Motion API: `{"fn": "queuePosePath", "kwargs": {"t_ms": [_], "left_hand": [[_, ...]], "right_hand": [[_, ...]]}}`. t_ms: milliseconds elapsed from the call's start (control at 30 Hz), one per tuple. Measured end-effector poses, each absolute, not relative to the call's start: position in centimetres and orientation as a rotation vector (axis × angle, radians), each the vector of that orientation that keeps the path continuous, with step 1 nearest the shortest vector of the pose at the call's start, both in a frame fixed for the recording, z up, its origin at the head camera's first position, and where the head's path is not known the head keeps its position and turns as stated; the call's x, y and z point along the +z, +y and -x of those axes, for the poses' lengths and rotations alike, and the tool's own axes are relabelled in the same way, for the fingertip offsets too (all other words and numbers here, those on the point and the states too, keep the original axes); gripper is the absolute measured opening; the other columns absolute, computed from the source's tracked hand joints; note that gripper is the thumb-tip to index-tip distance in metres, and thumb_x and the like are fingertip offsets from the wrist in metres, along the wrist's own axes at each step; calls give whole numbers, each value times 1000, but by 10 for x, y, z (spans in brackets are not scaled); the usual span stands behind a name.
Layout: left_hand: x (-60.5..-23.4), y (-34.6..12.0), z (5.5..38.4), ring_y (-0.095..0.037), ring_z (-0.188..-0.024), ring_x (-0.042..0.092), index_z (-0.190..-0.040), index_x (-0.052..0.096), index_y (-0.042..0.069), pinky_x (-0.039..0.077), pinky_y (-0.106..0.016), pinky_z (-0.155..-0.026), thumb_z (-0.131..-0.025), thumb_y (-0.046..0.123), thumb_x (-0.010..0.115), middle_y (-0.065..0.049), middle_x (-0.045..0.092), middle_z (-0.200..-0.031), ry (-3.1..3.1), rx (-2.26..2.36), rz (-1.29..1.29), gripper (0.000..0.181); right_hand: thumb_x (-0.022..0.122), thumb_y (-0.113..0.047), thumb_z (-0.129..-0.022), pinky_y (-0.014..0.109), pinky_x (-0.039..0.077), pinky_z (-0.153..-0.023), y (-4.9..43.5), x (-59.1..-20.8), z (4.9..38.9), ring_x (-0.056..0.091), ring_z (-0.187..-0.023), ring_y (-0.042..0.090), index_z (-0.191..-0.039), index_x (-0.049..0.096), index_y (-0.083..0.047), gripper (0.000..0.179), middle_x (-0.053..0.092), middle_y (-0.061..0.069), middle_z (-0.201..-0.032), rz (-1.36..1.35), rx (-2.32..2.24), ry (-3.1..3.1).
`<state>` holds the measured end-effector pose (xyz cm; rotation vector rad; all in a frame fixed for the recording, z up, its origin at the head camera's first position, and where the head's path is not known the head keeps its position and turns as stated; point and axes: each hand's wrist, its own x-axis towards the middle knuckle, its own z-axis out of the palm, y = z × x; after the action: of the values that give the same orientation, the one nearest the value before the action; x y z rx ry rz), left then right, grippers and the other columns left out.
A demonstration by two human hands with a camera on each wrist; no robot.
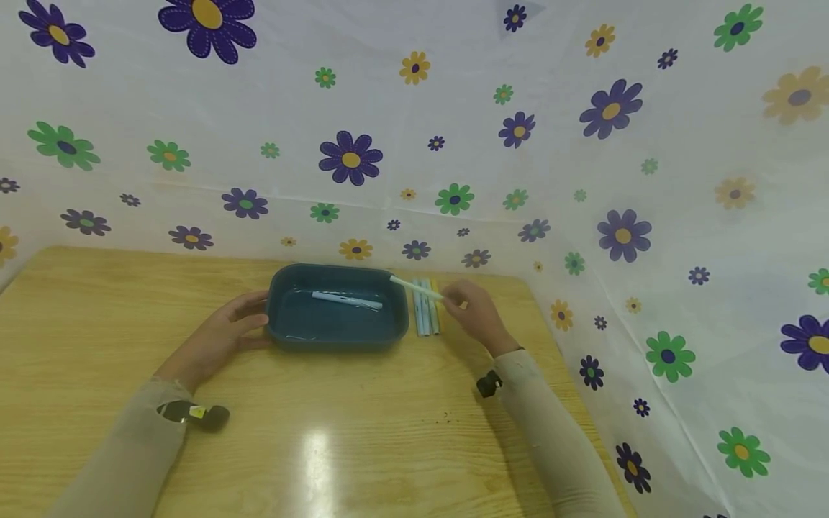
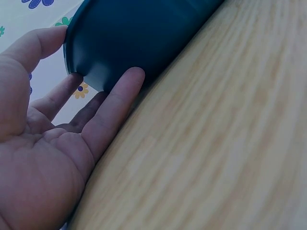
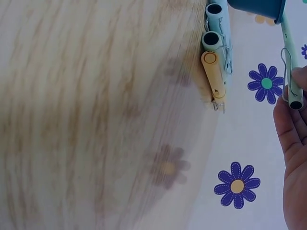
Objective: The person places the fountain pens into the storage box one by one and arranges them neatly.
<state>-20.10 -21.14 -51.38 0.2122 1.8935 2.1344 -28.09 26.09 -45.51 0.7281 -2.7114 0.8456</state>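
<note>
My left hand rests against the left end of a dark teal plastic bin. Its fingers are spread and fairly straight, and in the left wrist view the fingertips touch the bin's outer wall. Between thumb and fingers, my right hand pinches a pale green pen with a wire clip by one end. The pen's far end reaches over the bin's right rim. Inside the bin lies a light blue pen.
Right of the bin, several pale pens lie side by side, with a yellow pen at the outer end. The wooden table meets a white flowered cloth at the back and right. Small dark specks dot the table nearer the front.
</note>
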Motion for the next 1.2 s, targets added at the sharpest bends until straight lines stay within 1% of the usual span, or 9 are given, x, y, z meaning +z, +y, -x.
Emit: {"fn": "queuePosePath", "kwargs": {"t_ms": [200, 367, 533, 733, 967, 1200], "left_hand": [[-516, -211, 202, -20, -121, 51, -147, 32, 17, 53, -44, -92, -94, 27, 59, -12, 31, -148, 1901, 2142, -236, 60], [-518, -211, 202, -19, -120, 52, -146, 34, 16, 53, -44, -92, -94, 25, 59, -10, 33, -147, 1887, 2160, -236, 59], [-518, -211, 202, -19, -120, 52, -146, 34, 17, 53, -44, -92, -94, 26, 59, -9, 33, -147, 1888, 2157, -223, 59], [-516, -210, 201, -19, -120, 51, -146, 34, 16, 53, -44, -92, -94, 26, 59, -9, 34, -146, 1892, 2156, -217, 59], [-515, -210, 200, -21, -121, 51, -146, 34, 16, 53, -45, -91, -93, 26, 60, -9, 33, -147, 1897, 2150, -220, 60], [-516, -210, 200, -22, -123, 49, -146, 33, 16, 53, -46, -92, -94, 26, 59, -10, 33, -147, 1897, 2153, -234, 59]], "right_hand": [[63, -18, -92, 31, 53, -70, 265, -458, 282, 59, -80, 12, -102, 67, -10, 13, 65, 0, -91, -659, 838, -2686], [62, -15, -91, 34, 54, -71, 269, -460, 283, 60, -80, 17, -99, 67, -7, 12, 65, 5, -92, -596, 776, -2664], [62, -14, -90, 37, 55, -71, 274, -463, 285, 60, -81, 20, -96, 68, -7, 11, 66, 7, -93, -476, 744, -2690], [62, -13, -90, 40, 55, -75, 278, -467, 286, 62, -84, 24, -97, 68, -4, 12, 66, 10, -94, -378, 750, -2706], [62, -16, -90, 40, 55, -76, 283, -471, 286, 62, -85, 23, -98, 68, -6, 14, 67, 9, -95, -280, 729, -2734], [60, -16, -90, 44, 54, -81, 286, -472, 284, 63, -91, 29, -99, 67, -3, 17, 67, 13, -98, -186, 723, -2804]]}}
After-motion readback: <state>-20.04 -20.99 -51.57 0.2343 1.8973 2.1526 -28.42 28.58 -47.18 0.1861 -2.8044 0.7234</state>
